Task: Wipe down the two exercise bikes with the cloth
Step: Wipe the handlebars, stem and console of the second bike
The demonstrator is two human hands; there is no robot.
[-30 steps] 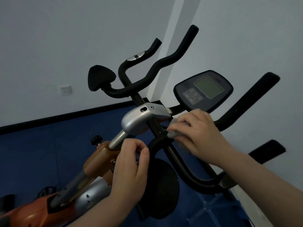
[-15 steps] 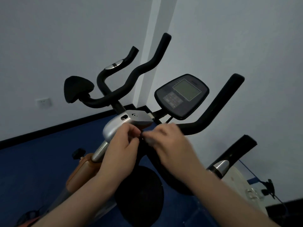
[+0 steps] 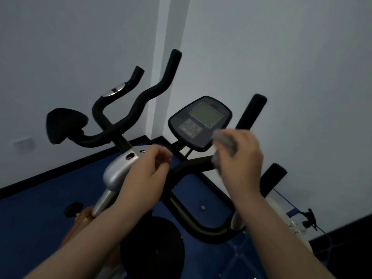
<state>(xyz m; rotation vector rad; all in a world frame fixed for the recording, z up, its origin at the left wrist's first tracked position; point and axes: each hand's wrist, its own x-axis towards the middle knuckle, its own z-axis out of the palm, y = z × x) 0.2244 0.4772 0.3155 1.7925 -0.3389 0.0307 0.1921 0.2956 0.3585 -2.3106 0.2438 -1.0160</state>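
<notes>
Now we bunch the cloth [image 3: 223,144] in our right hand [image 3: 241,158], pressing it on the bike's handlebar [image 3: 193,165] below the console [image 3: 199,122]; our left hand [image 3: 149,174], loosely curled and empty, hovers by the silver stem [image 3: 118,168] for balance.

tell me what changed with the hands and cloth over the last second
The right hand carried the grey cloth from the handlebar's centre rightward, up by the console. The left hand rose off the silver post toward the centre. The cloth stayed in the right hand.
</notes>
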